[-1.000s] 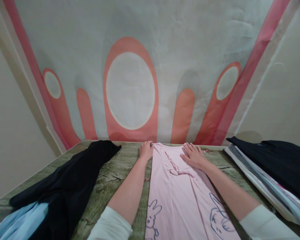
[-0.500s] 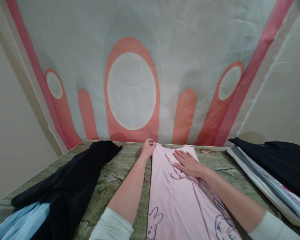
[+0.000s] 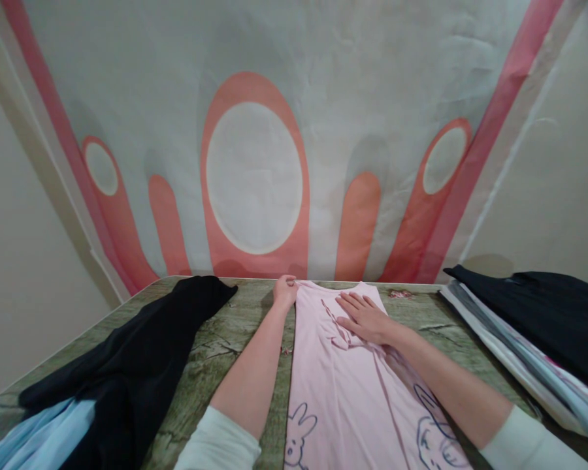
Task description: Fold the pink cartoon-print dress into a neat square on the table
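A pink garment (image 3: 340, 391) with dark line drawings, one of a rabbit, lies lengthwise on the table, its neckline at the far edge. At its far left shoulder corner, my left hand (image 3: 285, 292) pinches the cloth between closed fingers. My right hand (image 3: 365, 318) rests flat on the upper front with its fingers stretched out, beside a few wrinkles and a bow-like gathered detail. The garment's lower end runs out of view at the bottom.
The wood-patterned table (image 3: 225, 339) meets a wall hanging (image 3: 255, 261) with pink shapes at its far edge. On the left lies a rumpled black garment (image 3: 142, 352) over light blue cloth (image 3: 53, 431). At right is a stack of folded clothes (image 3: 534, 352), black on top.
My left hand has drawn the shoulder corner very slightly to the left. My right hand stays flat on the garment. The whole view has shifted a little.
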A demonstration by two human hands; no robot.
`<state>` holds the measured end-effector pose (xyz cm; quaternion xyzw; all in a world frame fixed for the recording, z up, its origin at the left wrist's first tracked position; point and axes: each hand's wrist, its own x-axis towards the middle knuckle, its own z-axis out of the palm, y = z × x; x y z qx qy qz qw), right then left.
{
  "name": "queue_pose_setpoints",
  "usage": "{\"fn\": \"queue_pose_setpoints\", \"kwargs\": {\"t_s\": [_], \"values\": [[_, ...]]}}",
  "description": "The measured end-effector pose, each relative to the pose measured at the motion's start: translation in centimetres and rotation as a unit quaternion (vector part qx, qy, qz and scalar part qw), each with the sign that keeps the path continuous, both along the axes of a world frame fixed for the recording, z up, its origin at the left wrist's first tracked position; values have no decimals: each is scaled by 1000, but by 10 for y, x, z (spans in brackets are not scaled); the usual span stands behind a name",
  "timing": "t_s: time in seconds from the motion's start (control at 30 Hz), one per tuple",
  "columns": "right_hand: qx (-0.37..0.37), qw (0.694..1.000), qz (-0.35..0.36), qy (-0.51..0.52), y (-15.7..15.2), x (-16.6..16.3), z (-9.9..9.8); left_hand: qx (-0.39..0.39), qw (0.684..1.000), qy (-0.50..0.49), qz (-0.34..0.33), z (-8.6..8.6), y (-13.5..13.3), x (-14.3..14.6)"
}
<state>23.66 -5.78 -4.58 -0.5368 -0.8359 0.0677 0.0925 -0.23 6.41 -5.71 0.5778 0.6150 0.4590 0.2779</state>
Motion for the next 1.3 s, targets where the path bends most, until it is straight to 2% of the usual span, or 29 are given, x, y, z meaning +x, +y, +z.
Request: {"fn": "queue_pose_setpoints", "kwargs": {"t_s": [0.27,0.43,0.5,0.57,0.67,0.83,0.97,1.1,1.2,1.3], "values": [[0,1000,6,-1,1,0,0,53,997,51,-13,4,-3,-7],[2,1000,7,17,-1,0,3,99,990,93,-27,15,-18,-2],[19,999,-2,33,1,1,4,131,982,124,-55,22,-28,4],[45,997,-35,47,6,4,2,168,960,195,-112,28,-39,12],[81,990,-105,38,14,15,-3,200,899,324,-216,34,-54,28],[48,986,-156,-18,21,38,-15,134,817,445,-343,31,-69,44],[20,982,-185,-31,24,49,-17,87,791,483,-364,29,-71,44],[52,973,-224,-29,21,48,-10,89,787,490,-364,31,-68,42],[91,982,-165,-23,12,38,-3,84,793,490,-351,30,-64,39],[49,997,-63,-17,2,23,-1,79,796,492,-343,27,-60,36]]}}
